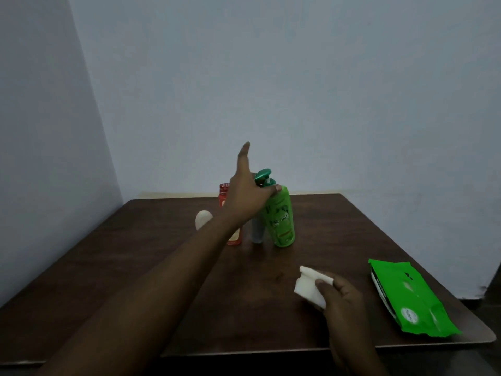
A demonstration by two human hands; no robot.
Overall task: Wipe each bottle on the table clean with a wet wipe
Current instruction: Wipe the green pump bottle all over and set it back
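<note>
Several bottles stand close together at the far middle of the dark wooden table (135,267). A green pump bottle (282,221) is on the right, a slim grey bottle (257,232) beside it, a red bottle (224,196) behind my arm, and a small white rounded bottle (202,219) on the left. My left hand (246,194) reaches out over them with fingers straight; its thumb touches the green bottle's shoulder just under the pump. My right hand (341,297) is nearer me and pinches a folded white wet wipe (309,287) above the table.
A green pack of wet wipes (406,297) lies flat near the table's right edge. The table stands in a corner, with pale blue walls behind and to the left. Its front edge is right below my forearms.
</note>
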